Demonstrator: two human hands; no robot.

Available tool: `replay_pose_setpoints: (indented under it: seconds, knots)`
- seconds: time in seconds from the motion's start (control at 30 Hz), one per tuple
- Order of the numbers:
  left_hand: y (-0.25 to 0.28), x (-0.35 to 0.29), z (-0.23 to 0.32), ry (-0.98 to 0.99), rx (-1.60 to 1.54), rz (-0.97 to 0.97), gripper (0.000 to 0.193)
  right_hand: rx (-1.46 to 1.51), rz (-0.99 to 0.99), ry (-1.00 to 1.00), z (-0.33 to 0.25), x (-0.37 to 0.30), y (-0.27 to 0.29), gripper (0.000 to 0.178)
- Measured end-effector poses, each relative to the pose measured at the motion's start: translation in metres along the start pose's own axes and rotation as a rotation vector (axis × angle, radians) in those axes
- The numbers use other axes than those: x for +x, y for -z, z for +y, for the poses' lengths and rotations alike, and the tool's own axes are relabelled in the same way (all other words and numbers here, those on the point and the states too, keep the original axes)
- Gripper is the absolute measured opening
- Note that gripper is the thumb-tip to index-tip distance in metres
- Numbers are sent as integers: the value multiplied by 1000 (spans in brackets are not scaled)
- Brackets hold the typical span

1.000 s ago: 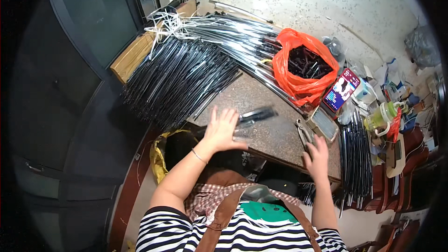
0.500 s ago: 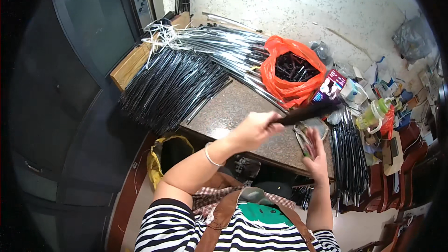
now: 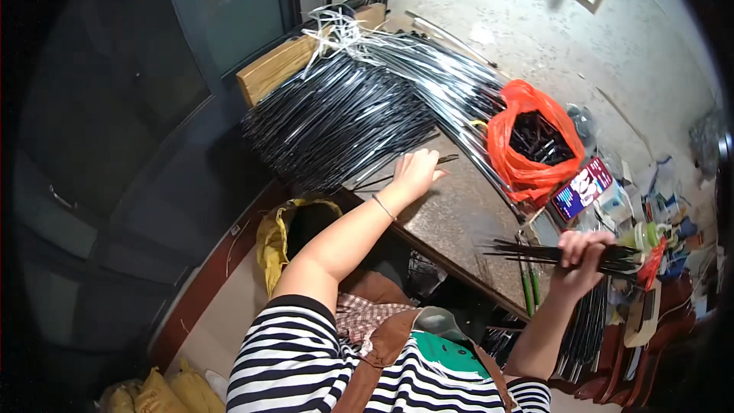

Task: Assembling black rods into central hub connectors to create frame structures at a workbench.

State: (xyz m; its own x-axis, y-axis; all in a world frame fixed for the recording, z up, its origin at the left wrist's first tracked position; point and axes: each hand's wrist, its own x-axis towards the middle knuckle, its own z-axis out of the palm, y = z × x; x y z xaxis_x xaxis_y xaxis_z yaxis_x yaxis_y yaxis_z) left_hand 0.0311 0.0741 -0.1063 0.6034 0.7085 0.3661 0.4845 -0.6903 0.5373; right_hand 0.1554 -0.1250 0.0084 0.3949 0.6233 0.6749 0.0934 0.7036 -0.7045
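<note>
My right hand (image 3: 582,254) is wrapped round a bundle of thin black rods (image 3: 527,251), held nearly level over the right end of the table. The bundle's ends stick out on both sides of the fist. My left hand (image 3: 417,174) is closed at the near edge of a large pile of black rods (image 3: 336,122). Thin dark rods (image 3: 448,158) poke out beside its fingers. How many it grips is hidden. Below the right hand's bundle lies a tool with green handles (image 3: 531,284), partly covered by the rods.
A red plastic bag (image 3: 508,154) of short dark pieces stands beside silvery rods (image 3: 451,76) at the back. A lit phone (image 3: 582,188) leans near it. A wooden board (image 3: 279,65) borders the pile. More black rods (image 3: 585,329) hang at the right. A yellow sack (image 3: 275,248) stands below.
The dark bundle has passed from my left hand to my right, which was open and now grips it farther right. My left hand has moved to the black pile. The view has shifted.
</note>
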Motion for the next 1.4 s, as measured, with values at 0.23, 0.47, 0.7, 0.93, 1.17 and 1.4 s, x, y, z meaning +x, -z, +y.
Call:
replay_pose_setpoints:
  seconds: [0.23, 0.47, 0.7, 0.93, 1.17, 1.4]
  knots:
    - [-23, -47, 27, -385, -352, 109, 50, 47, -32, -19, 17, 5, -9, 17]
    - [-34, -142, 72, -84, -861, -676, 31, -51, 392, -354, 19, 14, -20, 12]
    - [-36, -162, 53, 309, -1194, -992, 37, -922, -50, -516, 45, -50, -9, 16]
    - [-8, -150, 79, -555, -998, -1143, 30, -91, 213, -1483, 20, -113, -27, 42]
    - [36, -97, 69, -524, -907, -1152, 19, -116, 172, -1059, 6, -120, -21, 23]
    - [57, -72, 60, 47, -967, -754, 18, 29, 211, -1138, 7, -123, -15, 25]
